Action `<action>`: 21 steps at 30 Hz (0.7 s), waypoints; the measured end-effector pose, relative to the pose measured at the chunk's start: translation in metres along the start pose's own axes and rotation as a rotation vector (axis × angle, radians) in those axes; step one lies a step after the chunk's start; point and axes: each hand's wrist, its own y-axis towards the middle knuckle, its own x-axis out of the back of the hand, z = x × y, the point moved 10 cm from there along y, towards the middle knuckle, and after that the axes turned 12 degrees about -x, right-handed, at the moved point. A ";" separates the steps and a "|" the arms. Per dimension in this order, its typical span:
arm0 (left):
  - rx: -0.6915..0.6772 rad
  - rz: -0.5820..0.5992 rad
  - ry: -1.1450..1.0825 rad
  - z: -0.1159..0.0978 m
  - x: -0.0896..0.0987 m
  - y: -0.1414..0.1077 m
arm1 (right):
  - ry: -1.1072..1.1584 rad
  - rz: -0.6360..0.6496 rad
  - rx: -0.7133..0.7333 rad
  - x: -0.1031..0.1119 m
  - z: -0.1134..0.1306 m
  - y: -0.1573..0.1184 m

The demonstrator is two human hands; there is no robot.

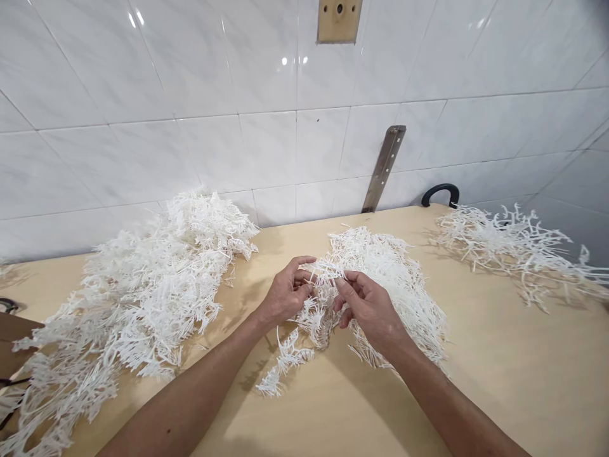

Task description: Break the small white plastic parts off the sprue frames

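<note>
Between my hands, above the table, is a white branching plastic sprig point(328, 270) with fine needle-like tips. My left hand point(288, 291) pinches its left side, thumb and fingers drawn together. On its right side, my right hand point(364, 303) grips it between thumb and forefinger, the other fingers curled. More white strands point(316, 320) hang below and between the hands; I cannot tell which are joined to the held piece. A small loose sprig point(285, 362) lies by my left wrist. Right behind my right hand spreads a heap of white sprigs point(399, 279).
A tall pile of white sprigs point(162, 285) covers the table's left side. Barer white branches point(509, 244) lie at the far right, near a black curved handle point(441, 188). A metal strip point(384, 168) leans on the tiled wall point(204, 152). A brown box point(16, 339) sits at the left edge.
</note>
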 end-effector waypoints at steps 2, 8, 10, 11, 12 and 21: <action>0.002 -0.018 0.005 0.000 0.000 0.000 | 0.034 -0.008 0.006 0.001 0.001 -0.001; 0.107 -0.530 0.012 0.023 0.067 -0.005 | -0.031 0.005 0.041 -0.008 0.008 -0.015; 0.128 -0.668 0.071 0.028 0.091 -0.008 | -0.117 0.043 0.067 -0.018 0.009 -0.022; 0.123 -0.682 0.116 0.028 0.098 -0.007 | -0.189 0.068 0.093 -0.024 0.009 -0.025; 0.108 -0.681 0.184 0.027 0.103 -0.006 | -0.282 0.091 0.131 -0.031 0.010 -0.028; 0.087 -0.216 0.956 0.003 0.078 0.006 | -0.761 0.111 0.356 -0.070 0.002 -0.036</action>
